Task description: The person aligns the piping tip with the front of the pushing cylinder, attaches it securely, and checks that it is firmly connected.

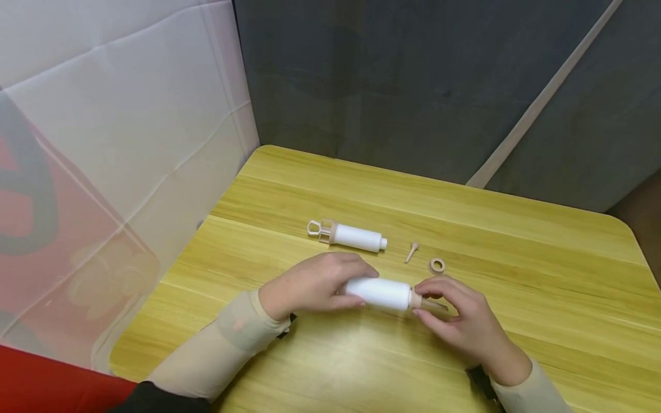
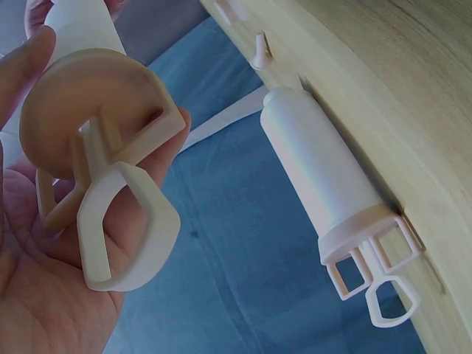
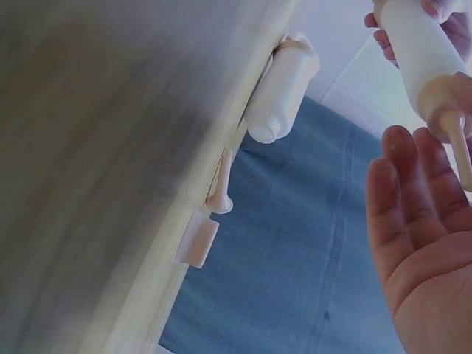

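A white syringe with a beige flanged end lies across my left hand [image 1: 322, 282], whose fingers and thumb curl round its barrel [image 1: 381, 293]. In the left wrist view its beige finger grips and white plunger ring [image 2: 133, 228] extend over the palm. My right hand [image 1: 467, 314] pinches the beige collar [image 1: 415, 299] at the other end between thumb and fingers. From that collar a long thin nozzle [image 3: 460, 151] points out toward the right palm. The other fingers of this hand are extended, as the right wrist view shows.
A second white syringe [image 1: 358, 237] with a ring handle lies on the wooden table [image 1: 547, 275] beyond the hands. To its right are a small beige nozzle [image 1: 411, 252] and a beige ring [image 1: 437, 265]. Fabric walls [image 1: 392, 86] stand behind and left of the table.
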Demonstrator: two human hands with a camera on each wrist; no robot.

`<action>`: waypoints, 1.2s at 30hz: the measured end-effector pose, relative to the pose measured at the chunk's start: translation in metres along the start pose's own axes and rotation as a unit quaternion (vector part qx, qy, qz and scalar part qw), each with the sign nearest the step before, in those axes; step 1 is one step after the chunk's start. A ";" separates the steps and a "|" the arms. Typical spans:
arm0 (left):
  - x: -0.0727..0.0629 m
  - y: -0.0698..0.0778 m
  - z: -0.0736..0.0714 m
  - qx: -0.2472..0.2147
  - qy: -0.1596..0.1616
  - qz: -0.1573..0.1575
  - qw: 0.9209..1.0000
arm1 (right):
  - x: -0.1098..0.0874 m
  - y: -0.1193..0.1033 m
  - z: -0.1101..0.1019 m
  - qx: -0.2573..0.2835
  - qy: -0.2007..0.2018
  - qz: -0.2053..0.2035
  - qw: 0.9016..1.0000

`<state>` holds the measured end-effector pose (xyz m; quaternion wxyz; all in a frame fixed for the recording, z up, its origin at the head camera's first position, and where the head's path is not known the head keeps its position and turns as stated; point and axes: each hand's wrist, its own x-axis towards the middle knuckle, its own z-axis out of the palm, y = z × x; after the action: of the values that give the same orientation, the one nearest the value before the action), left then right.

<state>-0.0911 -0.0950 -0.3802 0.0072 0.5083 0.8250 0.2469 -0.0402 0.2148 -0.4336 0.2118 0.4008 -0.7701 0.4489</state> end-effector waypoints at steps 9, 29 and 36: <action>0.000 0.001 -0.001 0.000 -0.001 0.000 1.000 | -0.002 0.000 -0.001 -0.020 -0.008 0.016 1.000; 0.000 0.003 -0.001 0.004 0.004 0.006 1.000 | -0.003 -0.005 -0.005 -0.025 -0.046 0.083 0.995; 0.000 0.001 0.000 0.002 0.003 0.005 1.000 | -0.001 -0.001 -0.001 -0.018 -0.005 0.026 0.999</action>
<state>-0.0902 -0.0949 -0.3793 0.0023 0.5113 0.8233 0.2464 -0.0387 0.2159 -0.4328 0.2036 0.3789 -0.7890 0.4387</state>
